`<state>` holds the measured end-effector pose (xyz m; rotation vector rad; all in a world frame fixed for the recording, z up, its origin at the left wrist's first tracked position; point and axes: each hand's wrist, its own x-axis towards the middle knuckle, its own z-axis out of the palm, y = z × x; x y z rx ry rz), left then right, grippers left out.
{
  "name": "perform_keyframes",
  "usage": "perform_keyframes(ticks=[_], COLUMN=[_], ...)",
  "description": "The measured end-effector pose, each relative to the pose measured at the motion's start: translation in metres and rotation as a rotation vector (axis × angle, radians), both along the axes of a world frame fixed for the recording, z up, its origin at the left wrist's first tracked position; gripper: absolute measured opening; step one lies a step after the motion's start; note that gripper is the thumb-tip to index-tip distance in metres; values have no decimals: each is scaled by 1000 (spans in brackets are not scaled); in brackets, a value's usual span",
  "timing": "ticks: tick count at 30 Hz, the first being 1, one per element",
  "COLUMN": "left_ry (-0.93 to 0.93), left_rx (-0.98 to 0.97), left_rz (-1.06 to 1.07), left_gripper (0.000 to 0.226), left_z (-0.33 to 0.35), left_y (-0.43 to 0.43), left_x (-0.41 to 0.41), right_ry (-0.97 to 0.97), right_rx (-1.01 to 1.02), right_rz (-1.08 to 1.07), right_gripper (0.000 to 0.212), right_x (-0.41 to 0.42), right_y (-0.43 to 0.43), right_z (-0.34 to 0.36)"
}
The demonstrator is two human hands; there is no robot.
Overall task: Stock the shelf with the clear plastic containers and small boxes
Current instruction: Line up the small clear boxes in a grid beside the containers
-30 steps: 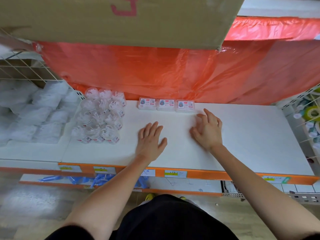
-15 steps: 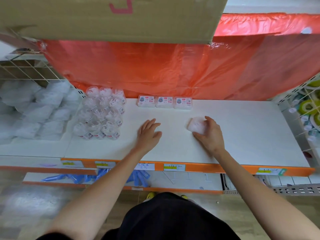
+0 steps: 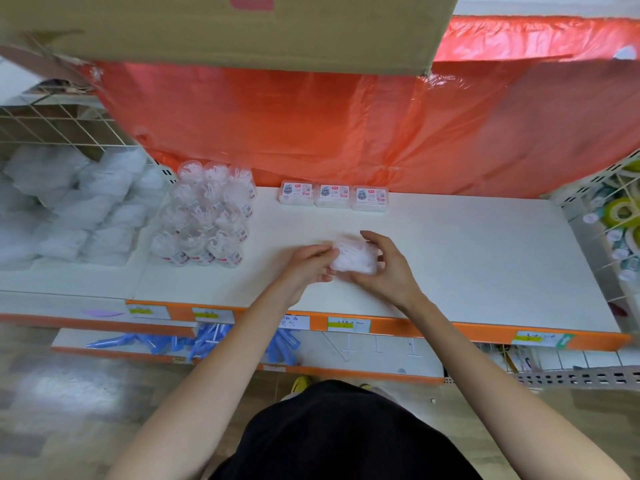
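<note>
Open room: the white shelf (image 3: pixel 485 265) is bare from its middle to the right side wall. Its near edge is an orange strip (image 3: pixel 429 325) carrying paper price labels (image 3: pixel 349 324). At the far edge a red plastic sheet (image 3: pixel 311 133) hangs down to the board.

Task item: one clear plastic container (image 3: pixel 354 258) is held just above the middle of the shelf, nearer the front edge than the back. The right hand (image 3: pixel 389 273) grips it, fingers curled over its far and right sides. The left hand (image 3: pixel 304 268) pinches its left side with bent fingers. Motion blur hides the container's outline and its contents.

Stocked goods: three small boxes (image 3: pixel 333 195), flat, clear-walled and with printed labels, stand side by side at the far edge. To their left, round clear containers (image 3: pixel 207 220) with white contents are packed in touching rows.

Surroundings: white soft packs (image 3: pixel 72 202) lie on the neighbouring shelf at far left, out of focus. A cardboard box (image 3: pixel 242 29) overhangs the top, cut off by the frame. A wire basket (image 3: pixel 620 216) at right holds green-and-yellow rolls, partly cropped. Blue items (image 3: pixel 207 341) lie on the lower shelf.
</note>
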<state>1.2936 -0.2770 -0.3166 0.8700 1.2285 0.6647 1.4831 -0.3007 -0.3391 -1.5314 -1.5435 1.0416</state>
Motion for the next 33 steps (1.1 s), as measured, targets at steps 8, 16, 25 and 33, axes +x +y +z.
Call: perform_keyframes(ticks=[8, 16, 25, 33], left_ry=[-29, -97, -178, -97], left_rx=[63, -156, -110, 58], left_rz=[26, 70, 145, 77], left_gripper=[18, 38, 19, 36], left_z=[6, 11, 10, 6], left_y=[-6, -2, -3, -11], left_x=[-7, -10, -9, -7], right_ry=[501, 511, 392, 550], right_rx=[-272, -119, -101, -409], right_rz=[-205, -118, -31, -194], right_gripper=[29, 33, 45, 25], right_x=[6, 10, 6, 0], right_y=[-1, -5, -13, -6], right_z=[6, 7, 10, 21])
